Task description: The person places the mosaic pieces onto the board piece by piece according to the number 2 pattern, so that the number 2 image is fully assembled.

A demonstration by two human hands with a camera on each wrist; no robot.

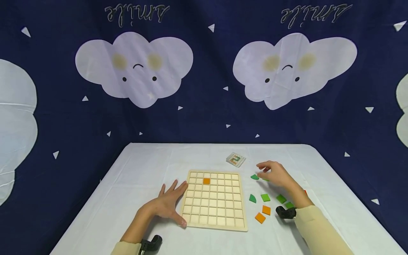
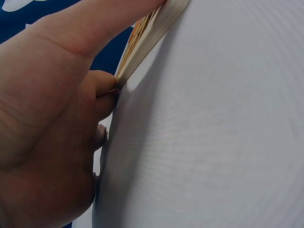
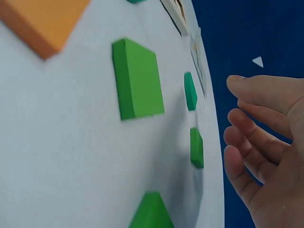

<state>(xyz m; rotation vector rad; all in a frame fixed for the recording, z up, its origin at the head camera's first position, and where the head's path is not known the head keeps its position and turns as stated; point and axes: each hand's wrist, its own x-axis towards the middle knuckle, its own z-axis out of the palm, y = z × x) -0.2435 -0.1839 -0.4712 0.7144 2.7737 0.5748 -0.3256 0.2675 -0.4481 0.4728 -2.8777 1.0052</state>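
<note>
A wooden grid board (image 1: 216, 203) lies flat on the white table, with one orange square tile (image 1: 206, 181) in its upper rows. My left hand (image 1: 165, 205) is spread along the board's left side, thumb at the lower corner and fingertips at the edge; the left wrist view shows the thumb against the wooden rim (image 2: 152, 42). Right of the board, my right hand (image 1: 275, 173) hovers over the tiles with fingers loosely bent and nothing between them. Nearest to it are a dark green quarter-round tile (image 1: 254, 176) and a light green tile (image 3: 196, 148), partly hidden in the head view.
Another quarter-round tile (image 1: 252, 198), several green squares (image 1: 265, 197) and two orange squares (image 1: 260, 217) lie right of the board. A red piece (image 1: 305, 192) shows behind the right forearm. A patterned card (image 1: 236, 159) lies beyond the board, before a dark blue curtain (image 1: 210, 124).
</note>
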